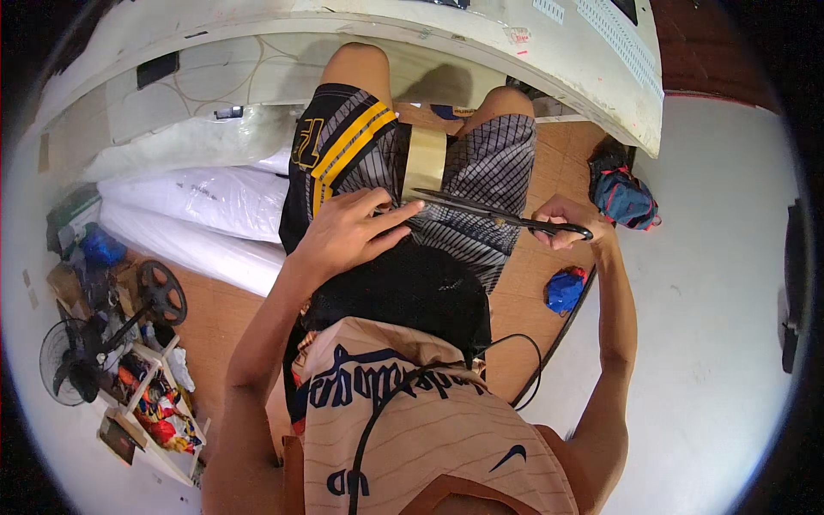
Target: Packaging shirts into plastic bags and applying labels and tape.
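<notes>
My right hand (pixel 566 221) is closed around the handles of large black scissors (pixel 506 218), held out over my right thigh. Their long blades point left across my lap, toward my left hand (pixel 348 232). That hand hovers over my left thigh, with index finger and thumb stretched out and apart and the other fingers curled. Its index fingertip is beside the blade tips; whether they touch, I cannot tell. Black cloth (pixel 403 296) lies across my lap below the scissors. Between my thighs shows a pale beige strip (pixel 426 159). Patterned grey and black shorts (pixel 491 163) cover my legs.
A white table edge (pixel 481 43) curves ahead, above my knees. Plastic-wrapped white rolls (pixel 202 206) lie at left, near a fan (pixel 69 360) and a rack of colourful cloth (pixel 159 403). At right are a dark bag (pixel 622 196), a blue bundle (pixel 565 290) and a black cable (pixel 536 360).
</notes>
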Tool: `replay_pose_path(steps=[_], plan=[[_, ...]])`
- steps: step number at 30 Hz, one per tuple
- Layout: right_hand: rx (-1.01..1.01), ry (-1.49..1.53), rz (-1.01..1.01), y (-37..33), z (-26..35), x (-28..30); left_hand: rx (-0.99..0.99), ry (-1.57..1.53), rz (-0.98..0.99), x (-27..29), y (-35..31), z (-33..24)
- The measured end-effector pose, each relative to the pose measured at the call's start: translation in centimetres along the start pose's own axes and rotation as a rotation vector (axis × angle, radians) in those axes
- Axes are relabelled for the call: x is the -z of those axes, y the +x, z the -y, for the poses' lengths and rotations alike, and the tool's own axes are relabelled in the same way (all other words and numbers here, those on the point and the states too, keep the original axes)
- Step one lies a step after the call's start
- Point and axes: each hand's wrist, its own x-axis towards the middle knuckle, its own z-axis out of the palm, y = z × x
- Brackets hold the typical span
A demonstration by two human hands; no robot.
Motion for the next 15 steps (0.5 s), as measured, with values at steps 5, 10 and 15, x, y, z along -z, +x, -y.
replay_pose_path(steps=[5,10,15], plan=[[-0.017,0.020,0.016,0.6,0.7,0.3,0.018,-0.012,-0.002,0.1,0.1,-0.2],[-0.037,-0.032,-0.007,0.8,2.0,0.2,-0.002,-0.014,-0.014,0.0,0.2,0.0],[-0.106,-0.068,-0.046,1.0,2.1,0.1,0.001,-0.016,-0.003,0.1,0.0,-0.1]])
